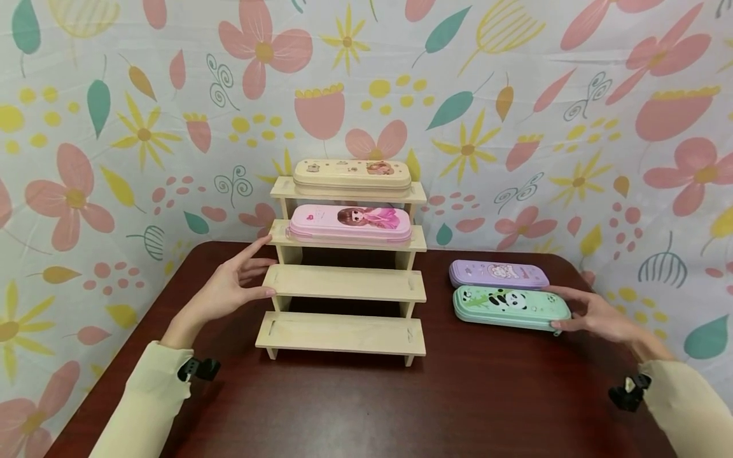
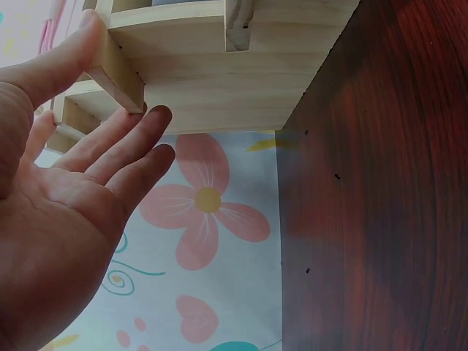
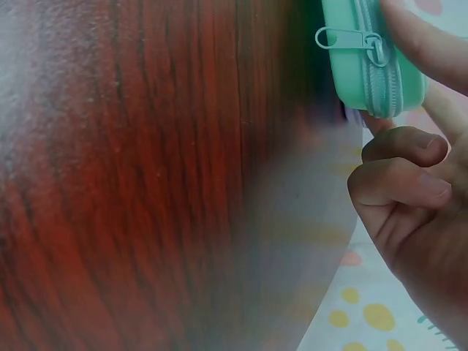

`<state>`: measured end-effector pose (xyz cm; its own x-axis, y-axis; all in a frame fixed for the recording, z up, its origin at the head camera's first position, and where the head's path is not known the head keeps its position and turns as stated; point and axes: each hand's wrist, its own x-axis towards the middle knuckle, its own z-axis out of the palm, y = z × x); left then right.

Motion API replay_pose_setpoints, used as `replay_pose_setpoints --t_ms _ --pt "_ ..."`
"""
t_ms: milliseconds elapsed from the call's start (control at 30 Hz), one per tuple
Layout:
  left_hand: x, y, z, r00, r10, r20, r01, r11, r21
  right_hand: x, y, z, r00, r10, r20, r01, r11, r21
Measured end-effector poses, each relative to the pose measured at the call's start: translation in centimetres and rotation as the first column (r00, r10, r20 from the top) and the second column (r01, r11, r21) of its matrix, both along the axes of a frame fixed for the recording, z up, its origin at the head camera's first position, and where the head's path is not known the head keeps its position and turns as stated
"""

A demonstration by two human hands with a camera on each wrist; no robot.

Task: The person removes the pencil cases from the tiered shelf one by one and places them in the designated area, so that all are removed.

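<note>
A green pencil case point(image 1: 509, 308) with a panda picture lies at the right; my right hand point(image 1: 595, 317) pinches its right end between thumb and fingers. In the right wrist view its zipper pull point(image 3: 344, 38) hangs beside the thumb, with other fingers curled below. My left hand point(image 1: 226, 286) is at the left side of a stepped wooden rack point(image 1: 343, 283), fingers extended and fingertips against the shelf ends, as the left wrist view also shows. A pink pencil case point(image 1: 350, 224) with a doll picture rests on the second shelf from the top, a cream pencil case point(image 1: 352, 178) on the top one.
A purple pencil case point(image 1: 498, 273) lies on the dark wooden table point(image 1: 366, 407) just behind the green one. A flower-patterned cloth point(image 1: 366, 83) hangs behind the table. Black wrist cameras point(image 1: 197, 369) are strapped over both light sleeves.
</note>
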<state>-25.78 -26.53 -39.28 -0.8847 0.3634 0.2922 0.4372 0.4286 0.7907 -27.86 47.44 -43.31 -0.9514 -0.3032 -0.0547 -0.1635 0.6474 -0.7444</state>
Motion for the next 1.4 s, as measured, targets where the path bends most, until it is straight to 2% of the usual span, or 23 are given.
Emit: replay_pose_setpoints --t_ms 433,700,1400 --pt "0.0 0.1 0.0 1.0 0.0 -0.003 0.0 1.0 -0.005 -0.9 0.8 -1.1 0.999 -0.001 -0.051 0.001 1.0 -0.002" --pt "0.1 0.1 0.0 1.0 0.004 -0.005 -0.004 1.0 -0.006 -0.9 0.5 -0.8 0.998 -0.045 -0.032 0.045 0.999 0.005" --pt "0.1 0.0 0.0 1.0 0.004 -0.004 -0.004 1.0 -0.001 -1.1 0.5 -0.9 0.997 -0.074 0.017 0.073 0.997 0.013"
